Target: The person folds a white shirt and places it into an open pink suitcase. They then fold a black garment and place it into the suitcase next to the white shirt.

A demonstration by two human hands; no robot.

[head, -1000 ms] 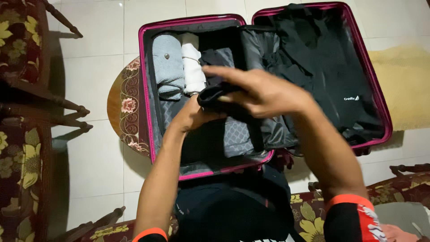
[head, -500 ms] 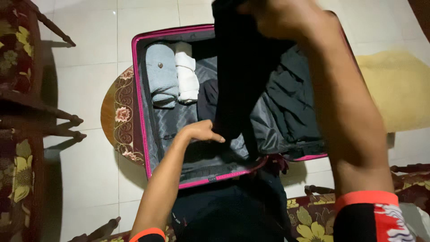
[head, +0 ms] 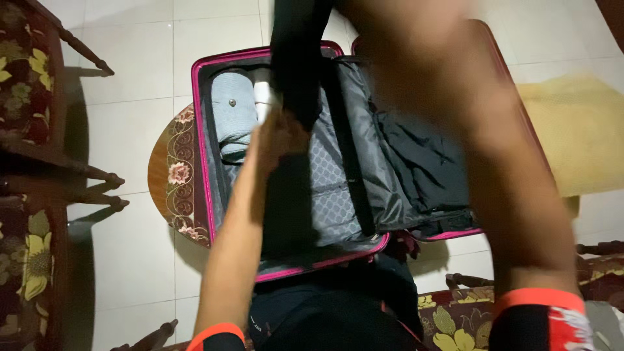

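An open pink-rimmed suitcase point(head: 214, 195) lay on a small round table point(head: 162, 175) over the tiled floor point(head: 130, 58). A black garment point(head: 299, 58) hung above the grey-lined half. The right hand, blurred at the top edge, showed no legible grip; the left hand point(head: 276, 140) pinched the garment's lower end beside a rolled grey garment point(head: 233, 114).
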